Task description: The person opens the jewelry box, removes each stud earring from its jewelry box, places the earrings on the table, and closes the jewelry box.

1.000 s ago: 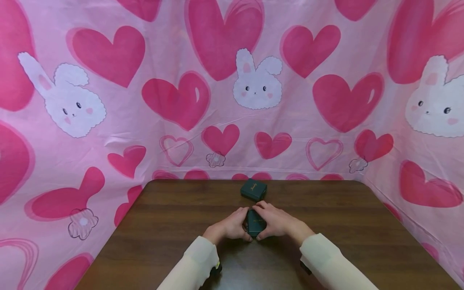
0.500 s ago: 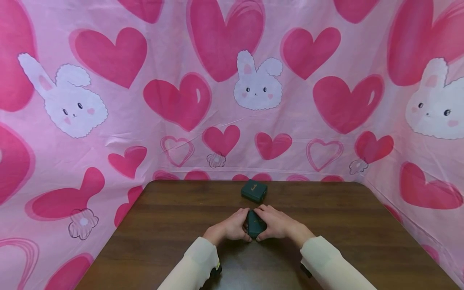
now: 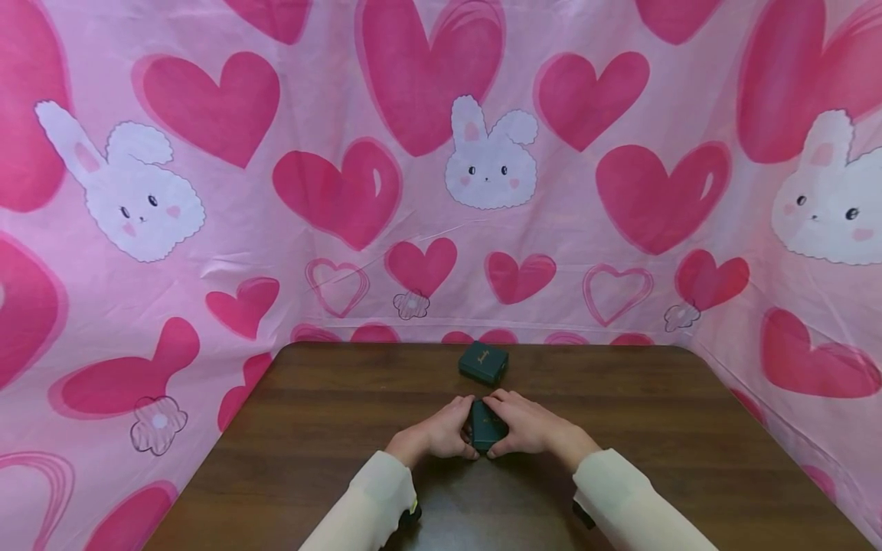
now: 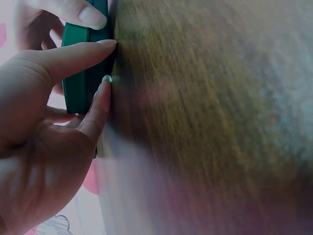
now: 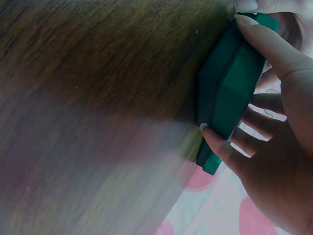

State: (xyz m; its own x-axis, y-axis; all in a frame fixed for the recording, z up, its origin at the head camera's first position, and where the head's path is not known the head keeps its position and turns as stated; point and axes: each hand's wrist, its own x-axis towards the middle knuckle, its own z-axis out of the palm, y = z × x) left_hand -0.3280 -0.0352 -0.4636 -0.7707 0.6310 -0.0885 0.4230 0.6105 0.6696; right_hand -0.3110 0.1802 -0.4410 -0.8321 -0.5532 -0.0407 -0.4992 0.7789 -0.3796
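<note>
Both left hand point(image 3: 446, 428) and right hand point(image 3: 529, 423), half-curled, grip the near box point(image 3: 486, 430); uneven pressure could skid it into the far box point(image 3: 484, 363)

Gold lettering point(image 3: 484, 356) on a dark green box, too small to read.
The slanting script is one short line on the lid of the farther box point(image 3: 475, 370); the nearer box point(image 3: 486, 436) bears a faint gold mark point(image 3: 488, 420) on its top, likewise unreadable.
</note>
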